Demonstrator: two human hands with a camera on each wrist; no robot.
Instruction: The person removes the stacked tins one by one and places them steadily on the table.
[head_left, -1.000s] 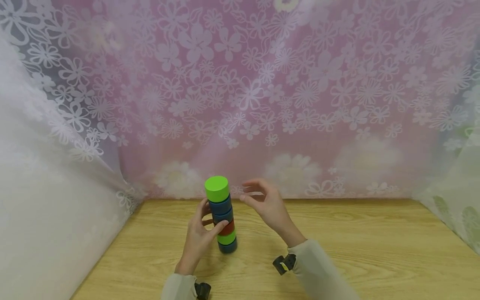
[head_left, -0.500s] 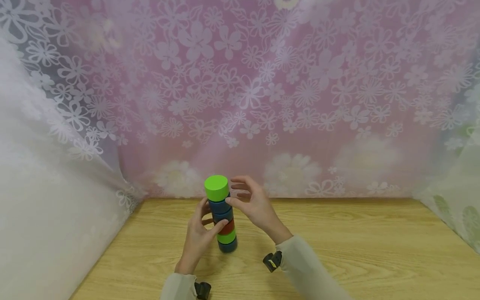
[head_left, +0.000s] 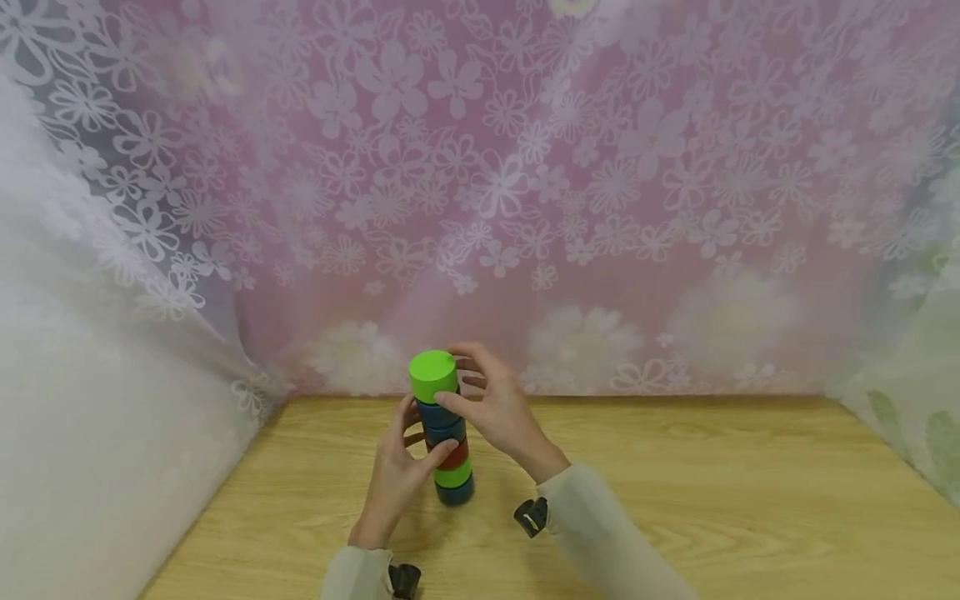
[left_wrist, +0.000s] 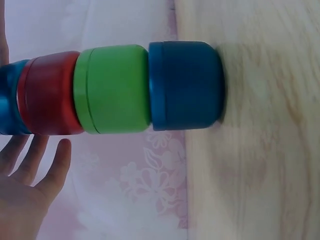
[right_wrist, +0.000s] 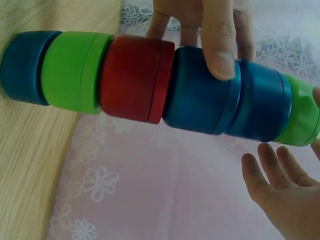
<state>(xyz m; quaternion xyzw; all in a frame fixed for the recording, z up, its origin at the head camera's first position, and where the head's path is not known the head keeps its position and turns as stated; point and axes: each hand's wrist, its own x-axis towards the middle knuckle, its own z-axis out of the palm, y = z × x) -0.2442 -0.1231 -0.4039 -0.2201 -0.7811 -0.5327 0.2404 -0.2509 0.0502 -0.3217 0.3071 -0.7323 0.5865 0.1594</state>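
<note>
A column of several round lidded tins stands upright on the wooden table. From the top come a bright green tin (head_left: 432, 371), two blue tins (right_wrist: 200, 95), a red tin (left_wrist: 50, 95), a second green tin (left_wrist: 115, 90) and a blue tin (left_wrist: 187, 85) at the base. My left hand (head_left: 396, 468) holds the column around its middle, thumb in front and fingers behind; its thumb (right_wrist: 220, 60) presses a blue tin. With its thumb at the front and index finger behind, my right hand (head_left: 501, 412) grips the top green tin. Its other fingers are spread below.
The wooden table (head_left: 712, 492) runs back to a pink floral curtain (head_left: 600, 208). A pale curtain (head_left: 97, 375) hangs at the left side. Black wrist cameras sit at the left cuff (head_left: 405, 581) and right cuff (head_left: 532, 517).
My right hand has moved left from beside the column onto the top green tin. My left hand and the column have stayed in place.
</note>
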